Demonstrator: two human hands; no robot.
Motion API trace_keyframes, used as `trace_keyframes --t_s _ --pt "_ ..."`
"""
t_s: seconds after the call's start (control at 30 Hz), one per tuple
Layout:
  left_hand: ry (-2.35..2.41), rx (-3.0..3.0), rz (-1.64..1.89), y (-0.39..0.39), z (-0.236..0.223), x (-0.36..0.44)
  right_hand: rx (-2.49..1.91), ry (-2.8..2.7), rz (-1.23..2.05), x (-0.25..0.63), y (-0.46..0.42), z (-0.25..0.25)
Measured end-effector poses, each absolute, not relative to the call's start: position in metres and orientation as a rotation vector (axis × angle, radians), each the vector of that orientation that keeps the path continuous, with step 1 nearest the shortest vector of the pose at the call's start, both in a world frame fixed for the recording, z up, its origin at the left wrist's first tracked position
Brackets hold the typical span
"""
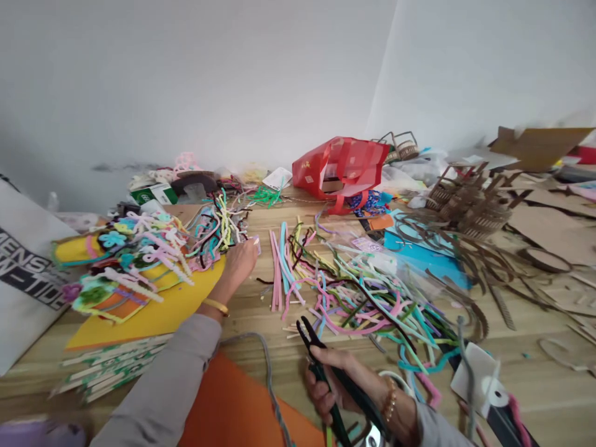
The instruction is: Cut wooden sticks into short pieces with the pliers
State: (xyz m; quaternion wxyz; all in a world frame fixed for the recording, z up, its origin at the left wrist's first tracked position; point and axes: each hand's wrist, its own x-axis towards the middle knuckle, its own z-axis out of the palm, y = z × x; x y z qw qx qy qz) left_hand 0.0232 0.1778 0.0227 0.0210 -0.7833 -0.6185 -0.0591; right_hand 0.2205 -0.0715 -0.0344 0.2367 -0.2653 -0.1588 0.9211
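Observation:
In my right hand point(338, 379) is a pair of dark-handled pliers point(310, 335), its jaws parted and pointing up and left. My left hand point(239, 264) reaches forward over the table, beside a heap of twisted pipe cleaners point(218, 230). Its fingers are bent closed. A small pale purple piece point(257, 244) shows at the fingertips; I cannot make out what it is. Between the hands and beyond them lie straight pink and blue pipe cleaners point(280, 267). A large tangle of coloured pipe cleaners point(367, 298) spreads to the right.
Finished fuzzy flower pieces point(139, 254) lie on a yellow sheet point(172, 310) at left. An orange sheet point(223, 403) and a grey cord point(267, 360) are in front. A red bag point(342, 167) stands at the back. Small woven baskets point(470, 205) and brown strips point(484, 273) occupy the right.

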Motion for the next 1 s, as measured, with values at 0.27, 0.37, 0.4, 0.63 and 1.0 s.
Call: trace_keyframes --t_s 0.27,0.37,0.4,0.63,1.0 --pt "-1.866 -2.382 -0.02 0.223 0.008 0.029 -0.722 -0.443 2.524 0.22 -0.072 -0.043" --pt "-1.865 -2.399 -0.003 0.229 0.0 0.027 -0.725 -0.444 2.507 0.221 -0.073 -0.044" --pt "-1.875 -2.402 -0.005 0.23 -0.002 0.026 -0.725 -0.445 2.502 0.221 -0.073 -0.044" --pt "-1.992 -2.433 -0.167 0.226 0.004 0.015 -0.713 -0.446 2.507 0.221 -0.073 -0.041" --pt "-1.642 -3.229 -0.36 0.117 0.048 0.025 -0.599 -0.455 2.543 0.225 -0.074 -0.037"
